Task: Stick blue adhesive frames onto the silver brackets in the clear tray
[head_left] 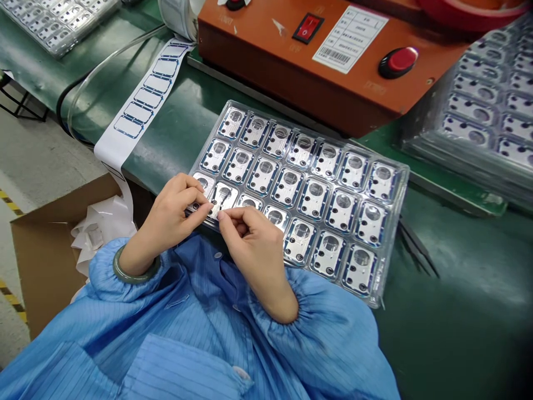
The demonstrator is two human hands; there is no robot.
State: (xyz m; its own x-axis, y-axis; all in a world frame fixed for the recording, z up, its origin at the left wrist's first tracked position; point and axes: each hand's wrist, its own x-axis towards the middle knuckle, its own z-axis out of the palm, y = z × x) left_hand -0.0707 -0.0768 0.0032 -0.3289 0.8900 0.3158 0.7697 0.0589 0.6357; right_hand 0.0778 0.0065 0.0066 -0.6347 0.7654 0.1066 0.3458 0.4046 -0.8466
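Pinching at the near-left corner of a clear tray, the person's left hand closes thumb and forefinger on a metal part that sits in the 2nd pocket of the row closest to the body. The right hand meets it from the other side, its fingers curled shut and the tips of thumb and forefinger pressed at the same part's near edge; whether some thin film lies between those tips cannot be told. The tray lies tilted on the green table and carries 3 rows of 7 such parts. A green bangle circles the left wrist above the blue sleeves. Just right of the tray lie dark tweezers. Behind it stands an orange control box with a red rocker switch and a red button. A white label strip runs from the back of the table down toward a cardboard box at the left. More filled trays are stacked at the right.
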